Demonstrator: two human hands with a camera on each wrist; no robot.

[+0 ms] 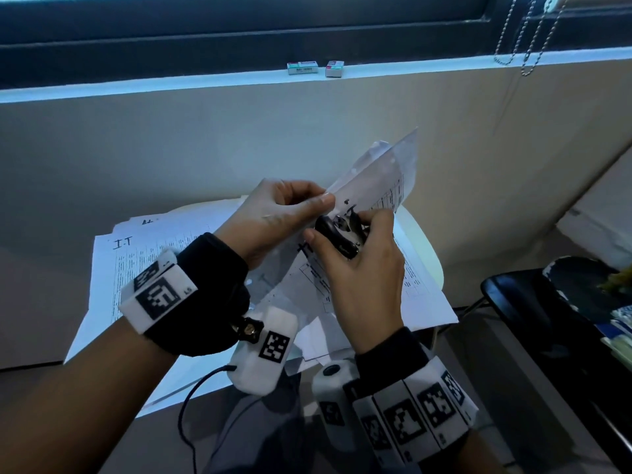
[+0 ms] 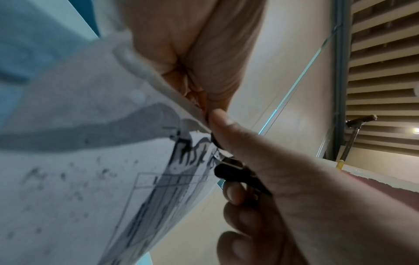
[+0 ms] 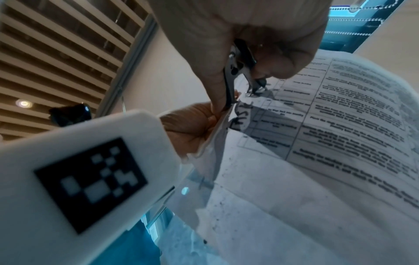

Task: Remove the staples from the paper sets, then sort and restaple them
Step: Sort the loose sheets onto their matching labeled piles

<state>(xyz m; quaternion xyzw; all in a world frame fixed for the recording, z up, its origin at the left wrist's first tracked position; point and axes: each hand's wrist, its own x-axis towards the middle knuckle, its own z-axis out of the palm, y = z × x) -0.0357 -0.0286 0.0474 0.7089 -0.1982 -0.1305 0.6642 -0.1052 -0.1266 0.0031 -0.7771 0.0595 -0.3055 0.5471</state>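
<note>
My left hand (image 1: 290, 206) pinches the upper corner of a printed paper set (image 1: 379, 186) and holds it up off the table, thumb on top. My right hand (image 1: 355, 248) grips a black and metal staple remover (image 1: 342, 234), its metal claws set against the paper's corner close to the left thumb. In the left wrist view the paper set (image 2: 90, 179) fills the lower left and the staple remover (image 2: 235, 170) meets its edge. In the right wrist view the staple remover (image 3: 238, 71) bites at the corner of the paper set (image 3: 328, 125). The staple itself is not discernible.
Other printed sheets (image 1: 136, 268) lie spread on a small round white table (image 1: 427, 254). Two small boxes (image 1: 314, 68) sit on the window ledge beyond. A dark chair (image 1: 547, 302) with clutter stands at right. Bead chains (image 1: 533, 35) hang at upper right.
</note>
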